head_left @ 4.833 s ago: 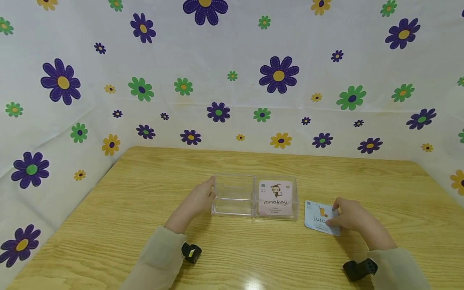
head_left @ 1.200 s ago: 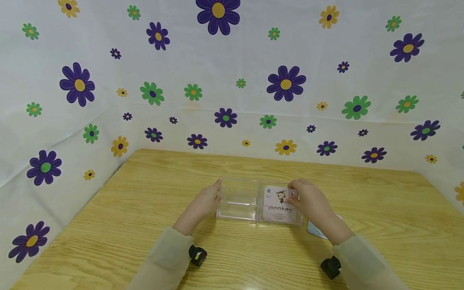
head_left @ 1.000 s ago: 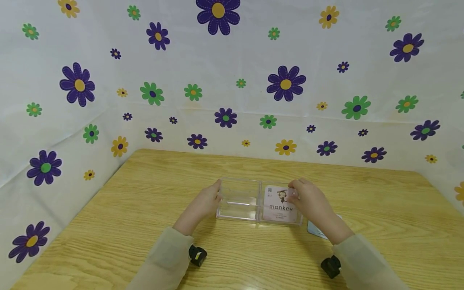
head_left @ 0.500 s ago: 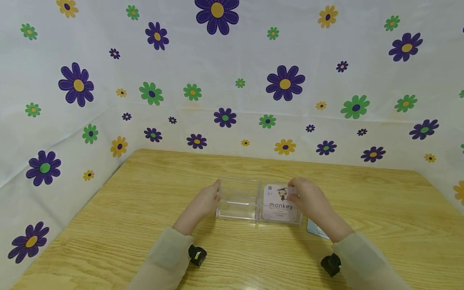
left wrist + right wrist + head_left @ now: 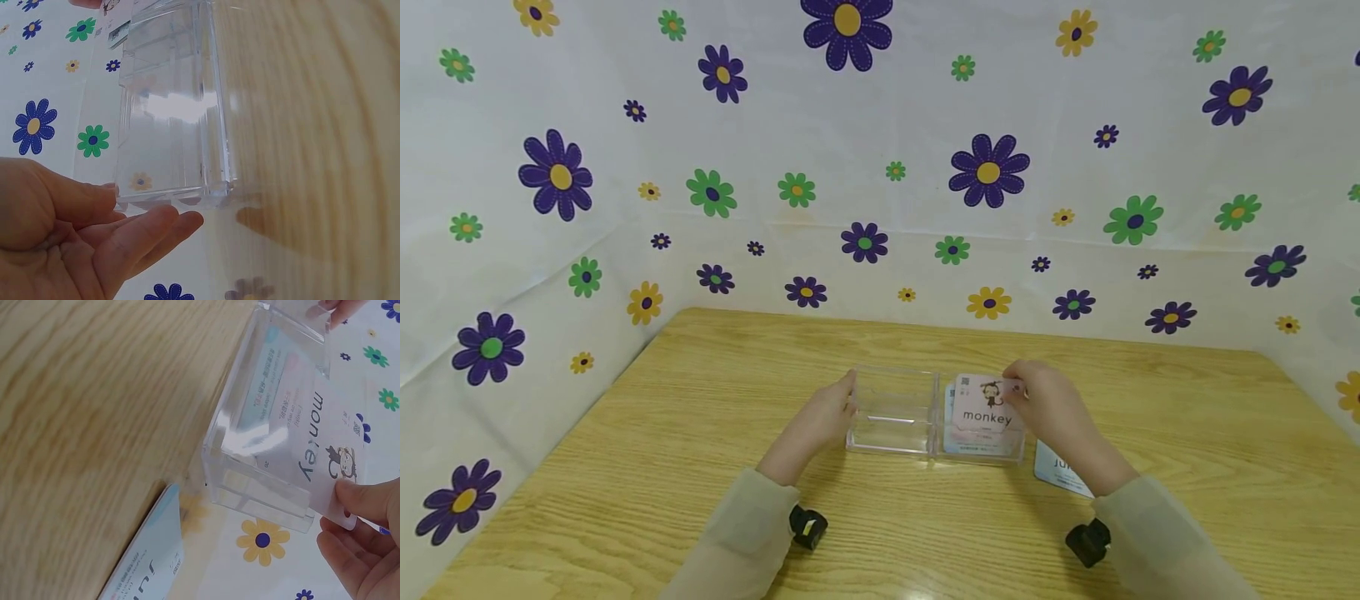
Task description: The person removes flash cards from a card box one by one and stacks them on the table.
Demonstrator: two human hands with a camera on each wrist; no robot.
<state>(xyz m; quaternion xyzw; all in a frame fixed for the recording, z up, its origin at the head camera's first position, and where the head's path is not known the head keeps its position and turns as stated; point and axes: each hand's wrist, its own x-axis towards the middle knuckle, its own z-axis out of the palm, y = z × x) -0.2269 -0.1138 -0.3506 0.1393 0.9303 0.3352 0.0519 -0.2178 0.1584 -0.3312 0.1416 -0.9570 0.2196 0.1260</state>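
Observation:
My right hand [image 5: 1054, 412] pinches a pink card [image 5: 981, 412] printed "monkey" between thumb and fingers, at its upper right corner. The card tilts up, partly above the right compartment of a clear two-compartment plastic box [image 5: 891, 452]. Under it in that compartment lies a light blue card [image 5: 257, 387], mostly hidden. The fingers of my left hand [image 5: 823, 417] touch the box's left end wall; in the left wrist view they are fairly straight against it. The left compartment shows no cards.
A blue card [image 5: 1063, 473] with partly hidden lettering lies on the wooden table [image 5: 925, 525], right of the box under my right forearm. A white cloth [image 5: 917, 108] with printed flowers hangs behind the table and along its sides.
My right hand moved from the blue juice card to the box, then lifted the monkey card, uncovering the light blue one beneath. The left hand stayed at the box's left end.

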